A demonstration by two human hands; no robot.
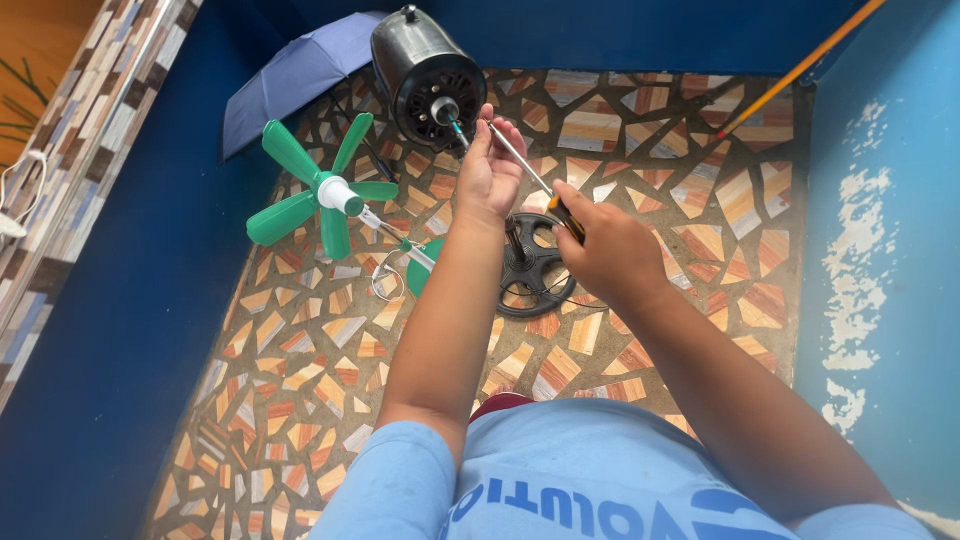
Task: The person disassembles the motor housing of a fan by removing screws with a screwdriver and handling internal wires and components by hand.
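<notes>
Left hand raised, palm toward the camera, fingers loosely curled and partly open, tips up against the front of the black fan motor. Fingertips sit just right of the motor shaft; whether they actually pinch something small there, cannot tell. The motor's round vented face points toward the fingers, its body tilted away up-left.

Right hand closed in a fist-like grip round the handle of a screwdriver; only a bit of yellow and black handle shows at the thumb side. The metal shank runs from those fingers up-left, crossing just beside the left fingertips, tip near the motor face. Contact of the tip with the motor is hidden by the left fingers.

Below and between both hands, on the floor, a black round fan base with cut-outs and a short post; a thin black cable loops over it. Left of the left forearm: green fan blade with a white hub, lying flat, well apart from the fingers. Near it a small wire clip and a green part partly behind the forearm. Farther up-left a blue folded-open umbrella. Mosaic tile floor, blue walls on both sides. An orange stick leans at upper right. Light blue shirt at the bottom edge.
</notes>
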